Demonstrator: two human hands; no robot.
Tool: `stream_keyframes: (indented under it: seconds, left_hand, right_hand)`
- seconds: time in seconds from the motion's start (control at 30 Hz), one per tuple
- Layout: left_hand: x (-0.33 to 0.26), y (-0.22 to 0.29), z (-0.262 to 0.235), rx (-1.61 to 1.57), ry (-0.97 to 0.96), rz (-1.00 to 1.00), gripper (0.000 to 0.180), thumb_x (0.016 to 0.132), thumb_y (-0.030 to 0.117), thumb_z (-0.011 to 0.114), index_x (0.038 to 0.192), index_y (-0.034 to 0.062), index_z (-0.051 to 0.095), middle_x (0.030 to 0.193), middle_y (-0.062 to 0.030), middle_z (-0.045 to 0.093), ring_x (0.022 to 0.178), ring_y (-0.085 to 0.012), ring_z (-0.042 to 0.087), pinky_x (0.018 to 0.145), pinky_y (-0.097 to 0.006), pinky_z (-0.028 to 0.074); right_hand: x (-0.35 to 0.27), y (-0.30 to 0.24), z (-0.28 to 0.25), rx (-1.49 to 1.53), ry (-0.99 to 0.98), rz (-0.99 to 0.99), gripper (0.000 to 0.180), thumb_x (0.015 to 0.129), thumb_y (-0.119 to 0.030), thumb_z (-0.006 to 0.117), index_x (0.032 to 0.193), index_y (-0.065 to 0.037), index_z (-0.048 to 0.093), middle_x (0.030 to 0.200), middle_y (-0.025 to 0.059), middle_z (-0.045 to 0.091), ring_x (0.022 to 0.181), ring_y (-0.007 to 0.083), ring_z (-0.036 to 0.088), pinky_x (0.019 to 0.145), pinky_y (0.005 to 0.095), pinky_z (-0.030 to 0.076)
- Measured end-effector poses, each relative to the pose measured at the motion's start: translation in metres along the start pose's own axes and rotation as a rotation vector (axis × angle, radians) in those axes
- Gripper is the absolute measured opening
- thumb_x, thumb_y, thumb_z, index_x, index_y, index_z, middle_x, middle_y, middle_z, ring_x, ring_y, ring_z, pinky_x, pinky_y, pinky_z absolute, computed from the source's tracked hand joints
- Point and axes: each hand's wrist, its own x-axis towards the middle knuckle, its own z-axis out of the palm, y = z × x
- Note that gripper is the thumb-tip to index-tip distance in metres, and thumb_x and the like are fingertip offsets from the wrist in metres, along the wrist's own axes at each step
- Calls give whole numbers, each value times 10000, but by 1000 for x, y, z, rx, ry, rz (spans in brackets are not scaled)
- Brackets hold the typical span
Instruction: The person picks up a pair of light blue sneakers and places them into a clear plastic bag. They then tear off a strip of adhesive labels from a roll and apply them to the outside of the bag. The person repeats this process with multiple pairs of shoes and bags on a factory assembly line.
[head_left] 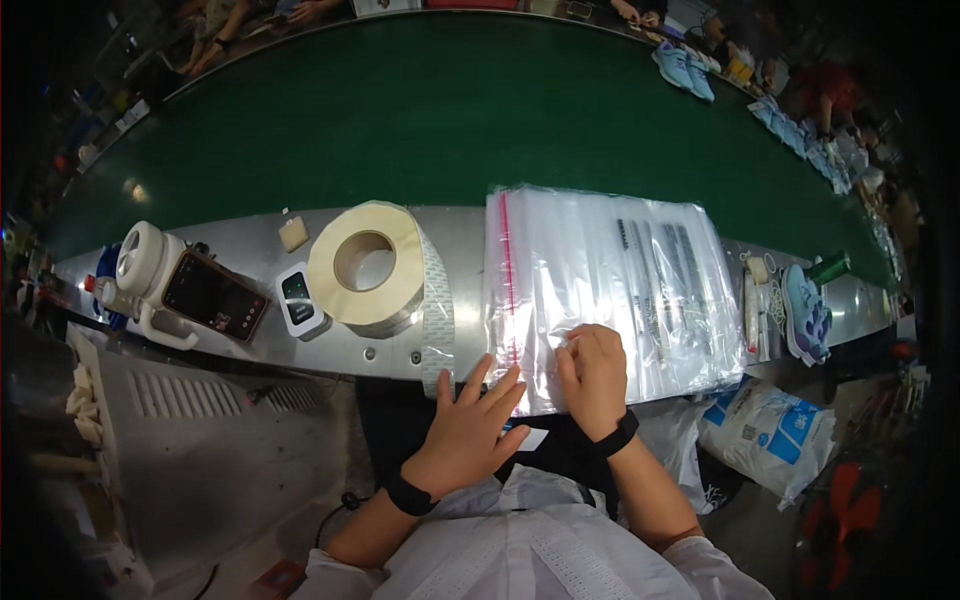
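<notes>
Your left hand (470, 425) lies flat, open, at 7 o'clock of the clear bag stack (600, 290); your right hand (595, 375) pinches the top bag; stack largely unworked, label roll (368, 268) at 9 o'clock.

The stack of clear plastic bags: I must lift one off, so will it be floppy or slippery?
Probably floppy: the clear plastic bags look thin and wrinkled. Likely slippery, given their glossy sheen. The right hand pinches at the top sheet.

Clear plastic bag stack (610, 290): red seal strip at 9 o'clock edge, black print lines. Cream round label roll (367, 268) w/ white liner. Wide belt (450, 110) dark green. Light-blue shoes (684, 68) at 1 o'clock. Black wristbands (410, 495).
</notes>
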Motion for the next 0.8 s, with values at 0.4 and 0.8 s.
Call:
stream_keyframes:
  seconds: [0.4,0.8]
  left_hand:
    - [83,3,-33,-1607,-187,-59,451,962,337,350,1264,12,427,1287,-140,475,1194,-261,455,998,-369,338]
    - [180,-20,62,-998,-132,-243,241,898,206,399,973,-12,470,858,-148,529,780,-252,593,589,-384,471]
  right_hand:
    - [-7,27,-9,489,-29,295,29,771,-39,625,779,-26,600,915,98,589,839,225,548,732,310,430]
    - [-1,34,-44,780,82,275,85,883,-80,518,831,-17,542,1105,107,538,1034,189,483,927,308,346]
